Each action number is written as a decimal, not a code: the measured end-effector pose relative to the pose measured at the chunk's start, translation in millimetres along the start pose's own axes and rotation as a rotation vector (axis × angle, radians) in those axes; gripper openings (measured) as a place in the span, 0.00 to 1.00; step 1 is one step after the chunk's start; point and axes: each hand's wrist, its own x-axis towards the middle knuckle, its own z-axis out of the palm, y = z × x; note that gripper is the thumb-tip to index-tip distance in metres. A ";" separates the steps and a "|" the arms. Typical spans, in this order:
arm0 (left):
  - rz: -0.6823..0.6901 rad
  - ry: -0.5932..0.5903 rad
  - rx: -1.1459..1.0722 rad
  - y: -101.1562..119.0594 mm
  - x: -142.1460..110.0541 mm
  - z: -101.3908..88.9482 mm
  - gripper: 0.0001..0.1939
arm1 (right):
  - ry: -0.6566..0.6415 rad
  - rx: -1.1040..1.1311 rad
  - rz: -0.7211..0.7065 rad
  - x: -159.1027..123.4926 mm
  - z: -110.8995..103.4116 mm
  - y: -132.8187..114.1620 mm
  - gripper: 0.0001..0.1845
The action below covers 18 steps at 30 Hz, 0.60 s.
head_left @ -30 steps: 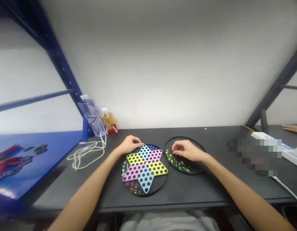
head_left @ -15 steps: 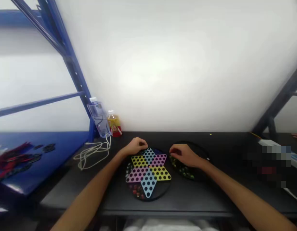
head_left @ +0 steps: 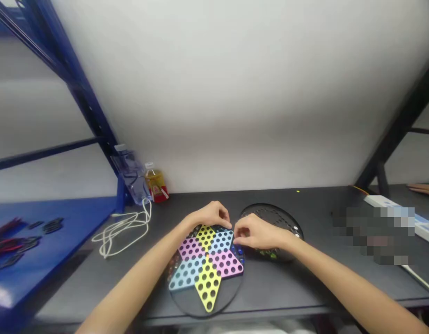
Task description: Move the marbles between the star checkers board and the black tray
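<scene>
Head view: the left hand (head_left: pixel 210 215) sits with curled fingers (head_left: pixel 225 218) at the far edge of a six-pointed Chinese checkers star board (head_left: pixel 207 283) in pink, blue and yellow perforated plastic, near the table's (head_left: pixel 297 287) front edge, mid-length. The right hand (head_left: pixel 256 233) has its fingers (head_left: pixel 238 235) drawn narrow at the board's far right side; whether either hand holds a marble cannot be determined. A round black perforated tray (head_left: pixel 273 212) lies just beside the board, with green glass marbles (head_left: pixel 269 253) partly under the right hand. A clear plastic water bottle (head_left: pixel 131 174) and a yellow-labelled drink bottle (head_left: pixel 155 185) stand at the table's far left edge, above a loose white cable (head_left: pixel 120 230). A co-worker's hand (head_left: pixel 423 188) shows past the far right corner.
</scene>
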 end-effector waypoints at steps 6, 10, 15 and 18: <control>-0.114 0.102 -0.016 -7.6 -14.0 -10.0 0.23 | -0.036 -0.217 0.079 -4.6 -3.9 -17.8 0.10; -0.193 0.244 -0.076 -35.4 -34.2 -22.4 0.26 | -0.066 -0.278 0.114 -2.2 -1.4 -23.0 0.10; -0.317 0.547 -0.013 -77.4 -51.6 -37.2 0.26 | -0.049 -0.269 0.116 -0.7 8.0 -19.9 0.11; -0.351 0.613 -0.042 -92.3 -55.6 -42.8 0.26 | -0.028 -0.168 0.136 0.0 10.3 -16.2 0.08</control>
